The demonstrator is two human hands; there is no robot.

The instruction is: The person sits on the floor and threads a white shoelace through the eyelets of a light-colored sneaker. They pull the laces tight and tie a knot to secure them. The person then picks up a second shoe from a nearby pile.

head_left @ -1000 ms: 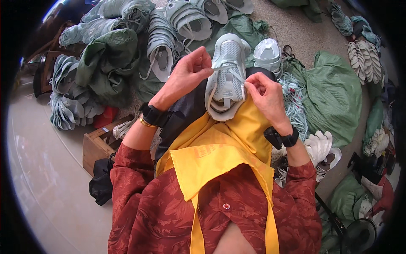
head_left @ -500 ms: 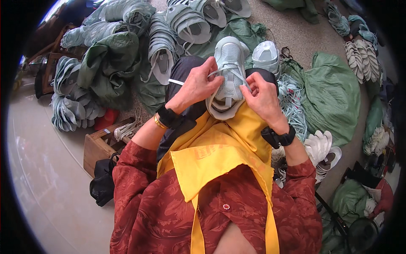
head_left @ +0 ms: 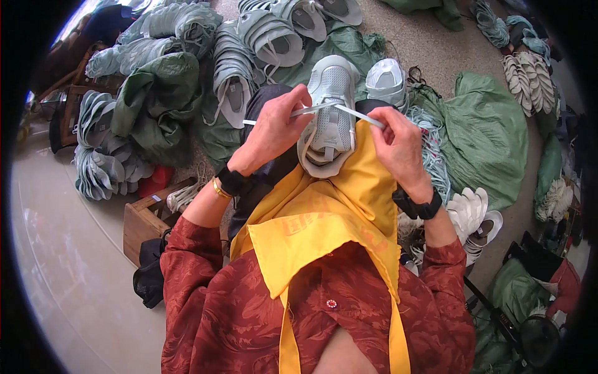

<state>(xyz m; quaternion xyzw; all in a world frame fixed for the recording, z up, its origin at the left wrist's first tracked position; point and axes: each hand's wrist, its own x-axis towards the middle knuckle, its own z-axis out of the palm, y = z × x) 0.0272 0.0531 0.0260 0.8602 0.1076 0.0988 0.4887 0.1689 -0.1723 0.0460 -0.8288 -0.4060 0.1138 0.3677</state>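
Mesh shoe upper (head_left: 329, 118), upper centre of frame
Left hand (head_left: 274, 129), right hand (head_left: 399, 142): each grip pinches the taut shoelace (head_left: 361, 116).

A pale gray shoe (head_left: 324, 134) sits on the person's lap (head_left: 370, 171). The shiny floor (head_left: 62, 268) holds a brown wooden box (head_left: 138, 229), a big green sack (head_left: 489, 140) and some white shoe parts (head_left: 466, 212).

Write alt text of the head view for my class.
A person's left grip and right grip hold a pale shoelace outward across a light grey-green mesh sneaker upper, near their yellow apron. Stacked shoe uppers and crumpled green sacks lie nearby.
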